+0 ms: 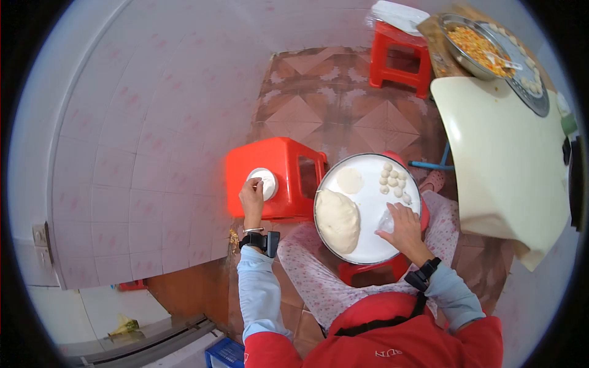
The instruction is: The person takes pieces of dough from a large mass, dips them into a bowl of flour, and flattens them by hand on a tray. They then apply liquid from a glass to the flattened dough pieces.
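Note:
My left hand [251, 195] is at the near edge of a small white bowl [270, 187] of white powder, its fingertips pinched together over the powder. The bowl stands on a red stool [242, 161]. On a round white tray [375, 242] between my knees, my right hand [403, 228] has its fingers spread over a small clear object [386, 222], perhaps a cup or a bag. Left of that hand lies a large lump of dough [337, 222]. A flat dough disc [350, 180] and several small dough balls [392, 178] lie toward the far side.
A cream-coloured table [503, 153] stands at the right. Behind it are a metal bowl of orange-yellow filling [471, 44] with a white spoon and a round tray [535, 101] bearing dough pieces. Another red stool [402, 55] holds a white package. A tiled wall is at the left.

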`<state>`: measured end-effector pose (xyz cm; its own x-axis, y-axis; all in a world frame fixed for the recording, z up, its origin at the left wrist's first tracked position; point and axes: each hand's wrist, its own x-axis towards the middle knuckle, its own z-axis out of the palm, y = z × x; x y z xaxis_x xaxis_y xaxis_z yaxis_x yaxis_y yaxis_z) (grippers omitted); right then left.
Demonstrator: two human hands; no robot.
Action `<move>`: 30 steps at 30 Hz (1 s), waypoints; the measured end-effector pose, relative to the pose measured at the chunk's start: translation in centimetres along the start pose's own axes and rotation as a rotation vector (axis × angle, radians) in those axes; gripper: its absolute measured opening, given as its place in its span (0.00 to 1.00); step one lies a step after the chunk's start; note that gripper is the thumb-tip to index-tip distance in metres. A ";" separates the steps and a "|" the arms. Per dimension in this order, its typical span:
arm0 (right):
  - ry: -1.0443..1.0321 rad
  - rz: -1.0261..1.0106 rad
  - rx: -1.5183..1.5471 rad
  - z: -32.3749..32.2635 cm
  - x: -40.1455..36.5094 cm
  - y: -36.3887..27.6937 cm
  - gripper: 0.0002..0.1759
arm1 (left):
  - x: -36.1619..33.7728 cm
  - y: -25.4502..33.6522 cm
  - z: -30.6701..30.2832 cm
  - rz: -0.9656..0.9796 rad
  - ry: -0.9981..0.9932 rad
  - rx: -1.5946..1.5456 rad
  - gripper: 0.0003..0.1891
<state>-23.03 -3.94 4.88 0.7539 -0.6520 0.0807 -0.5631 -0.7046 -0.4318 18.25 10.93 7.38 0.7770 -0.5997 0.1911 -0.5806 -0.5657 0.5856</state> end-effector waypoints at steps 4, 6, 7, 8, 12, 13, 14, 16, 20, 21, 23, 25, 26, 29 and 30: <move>0.015 -0.001 0.007 0.0 0.1 -0.1 0.48 | 1.1 -3.8 1.0 0.012 -0.106 0.139 0.10; 0.034 -0.012 -0.004 0.0 0.0 -0.1 0.47 | 1.5 -4.4 2.4 0.072 -0.157 0.256 0.11; 0.038 -0.014 0.000 0.0 0.0 -0.1 0.47 | 1.6 -4.3 2.9 0.068 -0.152 0.251 0.11; 0.043 -0.016 0.003 0.0 0.1 -0.2 0.47 | 1.7 -4.3 3.5 0.076 -0.159 0.311 0.11; 0.061 -0.037 -0.020 0.1 0.1 -0.2 0.48 | 1.9 -4.9 4.7 0.080 -0.118 0.309 0.11; 0.067 -0.043 -0.025 -0.1 0.1 -0.3 0.47 | 1.9 -5.0 4.7 0.086 -0.109 0.256 0.11; 0.073 -0.047 -0.030 -0.2 0.1 -0.4 0.47 | 1.8 -5.2 4.6 0.085 -0.111 0.255 0.11; 0.076 -0.049 -0.028 -0.1 0.1 -0.3 0.47 | 1.7 -5.8 4.1 0.060 -0.073 0.265 0.11; 0.079 -0.055 -0.012 -0.2 0.1 -0.1 0.46 | 1.8 -6.3 3.0 -0.454 -0.184 -0.223 0.11; 0.081 -0.036 -0.020 -0.3 0.1 -0.1 0.46 | 1.6 -4.3 2.4 -0.445 -0.202 -0.228 0.11; 0.063 -0.046 -0.045 -0.3 0.0 -0.1 0.46 | 1.2 -2.0 2.4 -0.545 -0.296 -0.517 0.11; 0.049 -0.023 -0.039 -0.3 0.0 -0.1 0.46 | -0.1 1.8 3.7 -0.453 -0.450 -0.637 0.13; 0.040 -0.018 -0.030 -0.4 0.1 -0.2 0.46 | -0.8 4.7 4.3 -0.418 -0.513 -0.681 0.13; 0.018 -0.007 -0.026 -0.4 0.0 -0.2 0.46 | -2.6 8.0 10.6 -0.253 -0.608 -0.619 0.12; 0.001 -0.006 -0.030 -0.4 0.0 -0.1 0.45 | -3.3 9.3 12.3 -0.209 -0.579 -0.574 0.12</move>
<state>-23.06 -3.96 5.26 0.7571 -0.6479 0.0844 -0.5684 -0.7168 -0.4038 7.30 0.73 2.52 0.5164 -0.7988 -0.3084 -0.1035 -0.4158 0.9036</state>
